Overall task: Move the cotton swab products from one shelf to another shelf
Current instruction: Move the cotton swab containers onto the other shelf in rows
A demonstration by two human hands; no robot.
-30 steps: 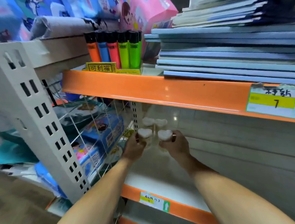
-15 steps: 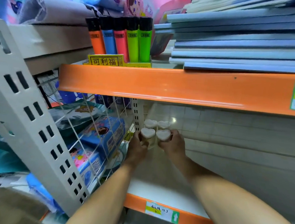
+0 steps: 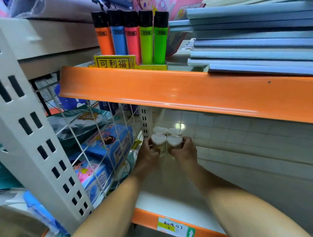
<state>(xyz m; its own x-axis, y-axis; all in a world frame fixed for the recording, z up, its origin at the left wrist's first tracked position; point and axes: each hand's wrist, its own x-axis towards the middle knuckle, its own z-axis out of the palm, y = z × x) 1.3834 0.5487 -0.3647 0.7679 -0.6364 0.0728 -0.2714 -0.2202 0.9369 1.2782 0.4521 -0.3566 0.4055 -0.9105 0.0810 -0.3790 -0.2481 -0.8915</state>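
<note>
A: Item one, hands?

B: Both forearms reach from the bottom of the frame up to its centre, deep under the orange-edged upper shelf (image 3: 189,91). Left hand (image 3: 148,153): fingers curled round the left front cotton swab box (image 3: 158,141), heart-shaped white lid up. Right hand (image 3: 184,151): fingers wrapped on the right front cotton swab box (image 3: 174,142), same kind.

A: Position of the boxes?

B: The two held boxes stand side by side, touching or nearly so, at the back left of the white lower shelf (image 3: 166,203). Whether their bases rest on it, cannot tell. Just behind them, two more heart-lidded boxes (image 3: 166,131), against the tiled back wall, by the slotted upright.

A: Other stock?

B: Upper middle: coloured lighters (image 3: 132,38) in a yellow display tray. Upper right: stacked blue folders (image 3: 259,42). Left of centre: wire rack (image 3: 90,138) with packaged goods behind it.
</note>
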